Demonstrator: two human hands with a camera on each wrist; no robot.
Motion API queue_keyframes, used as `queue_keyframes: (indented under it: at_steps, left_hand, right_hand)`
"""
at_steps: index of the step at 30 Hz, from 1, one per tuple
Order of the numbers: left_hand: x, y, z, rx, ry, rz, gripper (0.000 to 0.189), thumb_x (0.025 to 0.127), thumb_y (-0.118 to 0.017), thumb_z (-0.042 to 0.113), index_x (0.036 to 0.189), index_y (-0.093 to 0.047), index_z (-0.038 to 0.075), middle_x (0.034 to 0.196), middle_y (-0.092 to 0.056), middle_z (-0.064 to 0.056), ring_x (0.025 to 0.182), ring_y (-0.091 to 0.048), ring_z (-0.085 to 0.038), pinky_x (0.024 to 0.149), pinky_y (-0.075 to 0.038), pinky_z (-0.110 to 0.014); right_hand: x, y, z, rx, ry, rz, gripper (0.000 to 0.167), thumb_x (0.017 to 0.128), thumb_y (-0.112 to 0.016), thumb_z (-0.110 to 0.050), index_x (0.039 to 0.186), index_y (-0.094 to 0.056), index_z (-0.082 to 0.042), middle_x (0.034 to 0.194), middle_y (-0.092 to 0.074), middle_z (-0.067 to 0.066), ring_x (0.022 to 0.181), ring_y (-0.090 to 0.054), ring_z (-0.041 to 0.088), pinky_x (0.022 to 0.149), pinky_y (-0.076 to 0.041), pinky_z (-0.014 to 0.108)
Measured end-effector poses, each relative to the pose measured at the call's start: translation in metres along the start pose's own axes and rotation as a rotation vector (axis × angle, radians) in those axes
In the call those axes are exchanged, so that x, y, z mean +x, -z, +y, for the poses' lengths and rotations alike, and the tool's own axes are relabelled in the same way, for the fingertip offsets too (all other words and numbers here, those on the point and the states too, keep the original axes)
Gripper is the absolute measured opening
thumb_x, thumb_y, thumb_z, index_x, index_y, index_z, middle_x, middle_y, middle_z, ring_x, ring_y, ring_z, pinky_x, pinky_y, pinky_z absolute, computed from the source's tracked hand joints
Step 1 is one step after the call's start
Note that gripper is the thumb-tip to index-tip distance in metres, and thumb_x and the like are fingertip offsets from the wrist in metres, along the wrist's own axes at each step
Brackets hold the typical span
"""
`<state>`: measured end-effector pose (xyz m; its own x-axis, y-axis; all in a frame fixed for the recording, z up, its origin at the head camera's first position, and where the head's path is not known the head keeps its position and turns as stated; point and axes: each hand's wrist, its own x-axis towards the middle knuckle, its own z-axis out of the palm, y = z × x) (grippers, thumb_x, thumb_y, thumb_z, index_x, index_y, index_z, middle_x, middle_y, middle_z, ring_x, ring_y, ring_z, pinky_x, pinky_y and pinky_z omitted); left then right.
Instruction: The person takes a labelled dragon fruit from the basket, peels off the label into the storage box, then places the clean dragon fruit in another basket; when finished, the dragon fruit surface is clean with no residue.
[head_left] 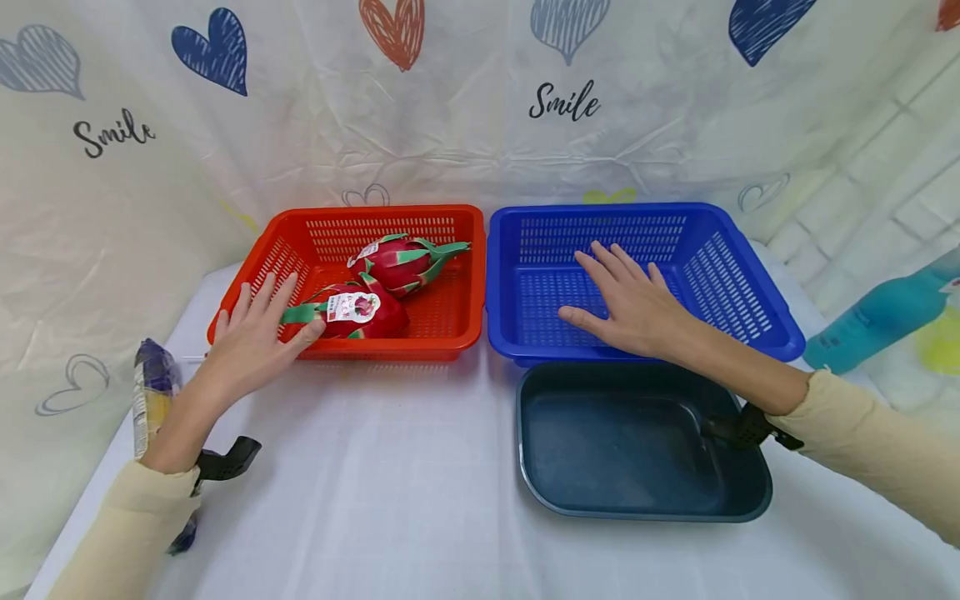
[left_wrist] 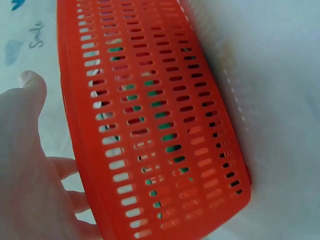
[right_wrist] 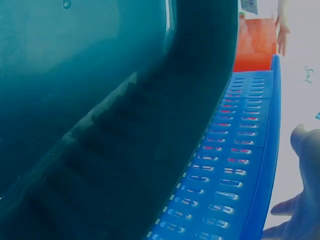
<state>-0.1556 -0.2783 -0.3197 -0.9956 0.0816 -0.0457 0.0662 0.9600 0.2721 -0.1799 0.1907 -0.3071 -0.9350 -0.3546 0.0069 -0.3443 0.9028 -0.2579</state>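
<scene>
My left hand (head_left: 251,346) is spread flat over the left front corner of the red basket (head_left: 461,333), its fingers straight and holding nothing. Two dragon fruits lie in that basket: a front dragon fruit (head_left: 390,315) with a white label, its green stem close by my thumb, and a rear dragon fruit (head_left: 405,265) pointing right. Over the blue basket (head_left: 517,333) hovers my right hand (head_left: 633,308), palm down with fingers extended. Through the slots of the red basket's wall (left_wrist: 165,115), green and red of the fruit show in the left wrist view.
A dark grey plastic tub (head_left: 637,508) stands in front of the blue basket, under my right forearm. Beyond my left forearm lies a purple and yellow packet (head_left: 153,383). A teal bottle (head_left: 877,321) is at the right. A printed cloth (head_left: 465,108) hangs behind the baskets.
</scene>
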Motion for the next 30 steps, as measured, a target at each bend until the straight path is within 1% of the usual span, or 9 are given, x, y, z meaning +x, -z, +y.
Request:
queue_keyframes:
  at_steps: [3,8,13,17,24,30]
  left_hand:
    - [-0.002,0.002,-0.004,-0.037,-0.004,0.026,0.091,0.092,-0.045,0.064,0.157,-0.003,0.018,0.162,0.000,-0.023,0.146,0.005,-0.053,0.105,-0.002,-0.081]
    - [-0.004,0.006,-0.008,-0.075,-0.004,0.061,0.089,0.094,-0.044,0.061,0.157,-0.003,0.014,0.161,0.000,-0.026,0.145,0.003,-0.054,0.105,-0.005,-0.080]
    - [-0.005,0.009,-0.016,-0.102,0.013,0.095,0.088,0.095,-0.042,0.060,0.157,-0.002,0.012,0.161,-0.001,-0.027,0.144,0.003,-0.056,0.106,-0.006,-0.079]
    - [-0.005,0.009,-0.022,-0.138,0.028,0.117,0.086,0.096,-0.041,0.058,0.157,-0.002,0.012,0.161,0.000,-0.026,0.144,0.003,-0.056,0.107,-0.007,-0.078]
    - [-0.005,0.006,-0.028,-0.213,0.007,0.158,0.084,0.096,-0.044,0.053,0.157,-0.004,0.011,0.161,0.000,-0.026,0.146,0.005,-0.053,0.106,-0.008,-0.079]
    - [-0.007,0.004,-0.034,-0.280,0.022,0.156,0.082,0.097,-0.043,0.052,0.157,-0.003,0.012,0.162,0.004,-0.024,0.146,0.008,-0.053,0.102,-0.009,-0.082]
  right_hand:
    - [0.002,-0.001,-0.001,0.014,0.028,0.009,0.084,0.091,-0.052,-0.059,0.155,-0.024,-0.013,0.163,-0.015,0.016,0.150,-0.009,0.041,0.112,-0.008,0.074]
    - [0.006,0.000,-0.006,0.028,0.069,0.031,0.083,0.089,-0.056,-0.057,0.154,-0.026,-0.014,0.162,-0.019,0.015,0.150,-0.014,0.040,0.113,-0.011,0.072]
    - [0.010,0.001,-0.011,0.049,0.111,0.065,0.081,0.089,-0.059,-0.054,0.152,-0.030,-0.013,0.161,-0.023,0.015,0.149,-0.019,0.038,0.115,-0.013,0.069]
    - [0.013,0.002,-0.015,0.058,0.124,0.077,0.079,0.089,-0.059,-0.054,0.152,-0.031,-0.014,0.160,-0.025,0.014,0.149,-0.022,0.037,0.116,-0.015,0.067]
    - [0.020,0.004,-0.019,0.064,0.132,0.073,0.080,0.089,-0.057,-0.057,0.152,-0.030,-0.017,0.161,-0.026,0.011,0.148,-0.025,0.035,0.116,-0.021,0.064]
    - [0.027,0.009,-0.025,0.085,0.147,0.035,0.077,0.090,-0.055,-0.057,0.152,-0.032,-0.018,0.159,-0.029,0.010,0.147,-0.028,0.034,0.115,-0.026,0.061]
